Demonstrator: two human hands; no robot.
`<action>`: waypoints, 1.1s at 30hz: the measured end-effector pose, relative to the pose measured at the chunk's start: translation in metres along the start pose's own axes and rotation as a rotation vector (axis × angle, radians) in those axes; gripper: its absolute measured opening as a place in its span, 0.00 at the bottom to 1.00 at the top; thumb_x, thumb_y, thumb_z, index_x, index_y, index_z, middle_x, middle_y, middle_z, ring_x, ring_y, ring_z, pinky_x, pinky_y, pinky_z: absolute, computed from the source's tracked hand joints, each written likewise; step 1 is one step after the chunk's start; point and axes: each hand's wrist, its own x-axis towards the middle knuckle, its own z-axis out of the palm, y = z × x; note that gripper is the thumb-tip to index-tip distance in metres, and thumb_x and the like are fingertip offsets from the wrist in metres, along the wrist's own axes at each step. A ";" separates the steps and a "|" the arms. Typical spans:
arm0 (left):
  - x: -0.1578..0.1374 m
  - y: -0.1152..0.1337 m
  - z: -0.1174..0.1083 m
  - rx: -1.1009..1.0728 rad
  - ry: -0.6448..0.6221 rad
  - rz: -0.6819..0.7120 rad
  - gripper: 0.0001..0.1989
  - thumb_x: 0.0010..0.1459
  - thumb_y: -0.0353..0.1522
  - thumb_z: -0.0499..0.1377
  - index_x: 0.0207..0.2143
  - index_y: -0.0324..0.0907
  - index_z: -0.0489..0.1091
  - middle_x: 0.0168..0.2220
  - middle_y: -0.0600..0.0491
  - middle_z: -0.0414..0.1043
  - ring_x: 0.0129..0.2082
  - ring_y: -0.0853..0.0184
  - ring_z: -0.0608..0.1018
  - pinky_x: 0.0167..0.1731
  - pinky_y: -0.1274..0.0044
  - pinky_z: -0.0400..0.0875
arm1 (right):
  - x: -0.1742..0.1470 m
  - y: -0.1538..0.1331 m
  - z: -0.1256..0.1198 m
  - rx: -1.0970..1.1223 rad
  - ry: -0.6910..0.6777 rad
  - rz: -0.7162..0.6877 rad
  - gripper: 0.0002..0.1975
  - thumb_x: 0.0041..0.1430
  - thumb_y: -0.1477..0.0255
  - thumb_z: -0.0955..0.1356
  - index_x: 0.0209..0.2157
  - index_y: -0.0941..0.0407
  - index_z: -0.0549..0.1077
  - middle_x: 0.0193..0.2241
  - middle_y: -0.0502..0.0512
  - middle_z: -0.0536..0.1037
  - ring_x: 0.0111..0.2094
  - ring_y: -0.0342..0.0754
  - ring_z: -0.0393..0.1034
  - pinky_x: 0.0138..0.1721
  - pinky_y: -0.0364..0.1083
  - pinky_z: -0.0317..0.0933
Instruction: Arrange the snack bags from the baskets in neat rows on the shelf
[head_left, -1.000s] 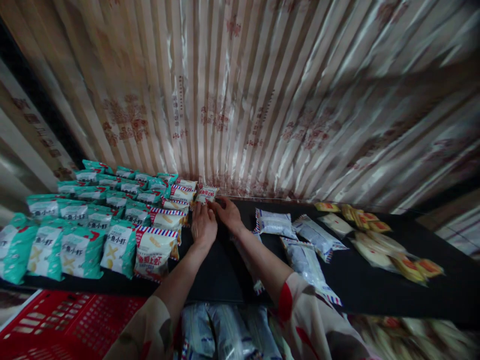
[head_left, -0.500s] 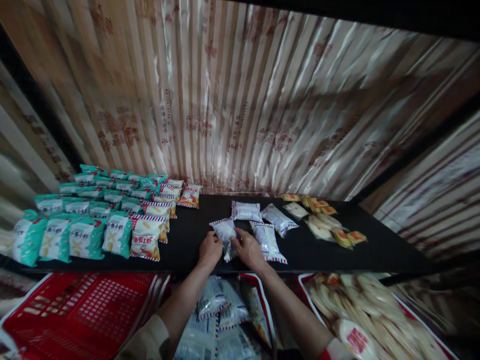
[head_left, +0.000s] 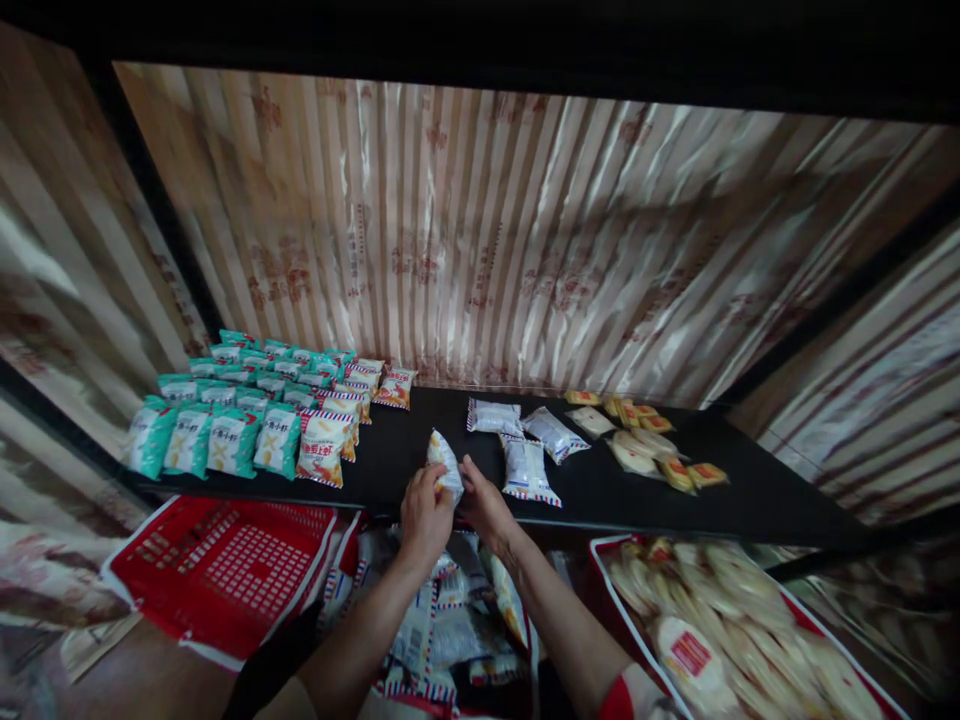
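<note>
A small snack bag (head_left: 448, 464), white with some yellow and orange, is raised on edge above the black shelf's front. My left hand (head_left: 427, 512) is closed on its left and lower side. On the bag's right edge rest the fingers of my right hand (head_left: 486, 508), partly hiding it. Beside my right hand, a bag lying back side up (head_left: 527, 468) has a red-and-blue striped edge. Two similar bags lie behind it, one of them a silvery bag (head_left: 553, 433). To the left stands an orange-and-white snack bag (head_left: 324, 447), front outward, at the end of a row.
Rows of teal snack bags (head_left: 231, 441) fill the shelf's left end. Flat round packs (head_left: 636, 452) and small yellow packs (head_left: 707, 474) lie to the right. Below are a red basket (head_left: 225, 570), a basket of striped-edge bags (head_left: 412, 635) and one of round packs (head_left: 750, 620).
The snack bag between my hands has gone from lying back up to raised on edge, its yellow-and-orange side partly showing. My view has tilted and shifted, showing more of the upper shelf.
</note>
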 end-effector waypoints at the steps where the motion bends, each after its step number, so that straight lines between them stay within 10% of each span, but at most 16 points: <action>1: -0.004 0.001 0.000 -0.016 0.004 0.027 0.16 0.53 0.24 0.50 0.42 0.43 0.69 0.46 0.51 0.72 0.48 0.67 0.73 0.50 0.74 0.67 | -0.004 -0.001 0.001 0.060 -0.049 0.023 0.29 0.52 0.45 0.59 0.38 0.57 0.69 0.31 0.56 0.78 0.32 0.47 0.73 0.29 0.42 0.65; 12: -0.011 0.009 0.007 -0.545 -0.006 -0.072 0.13 0.52 0.24 0.48 0.38 0.40 0.67 0.37 0.49 0.75 0.34 0.68 0.78 0.36 0.76 0.74 | -0.020 0.001 0.002 0.526 -0.140 0.148 0.11 0.53 0.62 0.68 0.27 0.56 0.70 0.25 0.52 0.76 0.29 0.45 0.73 0.32 0.42 0.68; 18: -0.001 0.004 -0.003 -0.244 0.200 -0.019 0.11 0.54 0.29 0.51 0.38 0.40 0.70 0.42 0.47 0.73 0.40 0.65 0.76 0.42 0.73 0.72 | -0.015 0.003 -0.023 0.455 -0.165 0.099 0.12 0.52 0.66 0.68 0.38 0.55 0.72 0.36 0.54 0.78 0.37 0.46 0.74 0.39 0.44 0.68; 22: 0.006 -0.005 -0.001 -0.011 0.124 0.013 0.17 0.53 0.31 0.54 0.46 0.40 0.68 0.46 0.46 0.71 0.47 0.62 0.72 0.49 0.70 0.67 | -0.009 0.008 -0.029 0.505 -0.127 0.089 0.10 0.49 0.72 0.70 0.37 0.54 0.73 0.36 0.51 0.79 0.37 0.42 0.74 0.43 0.41 0.66; 27: 0.007 -0.015 0.013 0.083 0.128 0.186 0.17 0.52 0.26 0.53 0.45 0.43 0.70 0.46 0.49 0.72 0.48 0.63 0.71 0.51 0.69 0.66 | -0.003 0.010 -0.005 0.431 -0.184 0.119 0.19 0.50 0.56 0.69 0.37 0.56 0.73 0.36 0.56 0.79 0.41 0.50 0.74 0.39 0.45 0.67; 33: 0.014 -0.026 0.006 -0.073 0.233 0.245 0.17 0.56 0.27 0.48 0.47 0.39 0.66 0.44 0.46 0.70 0.41 0.66 0.75 0.43 0.72 0.71 | 0.013 0.007 0.020 0.470 -0.158 0.052 0.23 0.43 0.59 0.74 0.38 0.58 0.73 0.34 0.57 0.80 0.39 0.53 0.74 0.38 0.46 0.67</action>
